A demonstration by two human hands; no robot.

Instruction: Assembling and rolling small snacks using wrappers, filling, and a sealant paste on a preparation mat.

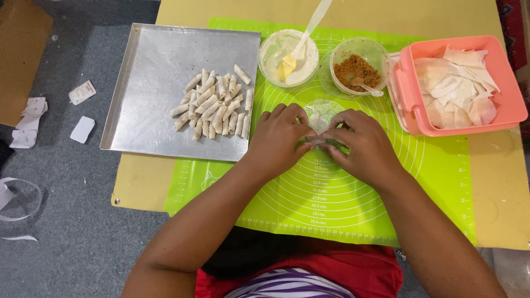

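clearly the thing in hand is a small pastry wrapper (318, 122), a thin pale sheet lying on the green silicone mat (309, 193) in the middle of the worktop (497, 187). the left hand (277, 139) and the right hand (361, 144) meet over it, fingers curled in and fingertips pinching its near edge from both sides, so both are closed on the sheet rather than spread wide. the wrapper looks very light, soft and limp, likely to tear or crease if pulled hard; a gentle pinch at the edges or corners, with fingertips only, seems the safest hold. whether filling already lies inside it cannot be told, since the fingers cover most of it.

just beyond the hands stand two round bowls: one of pale paste (288, 52) with a brush (301, 47) resting in it, and one of brown crumbly filling (359, 65) with a small spoon (365, 85). to the right, a pink tub (510, 105) holds a loose pile of spare wrappers (455, 91). to the left, a metal tray (154, 60) carries a cluster of finished little rolls (212, 105). the bowls sit close enough that a forward reach could knock them. scraps of paper (33, 113) lie on the grey floor (72, 232).
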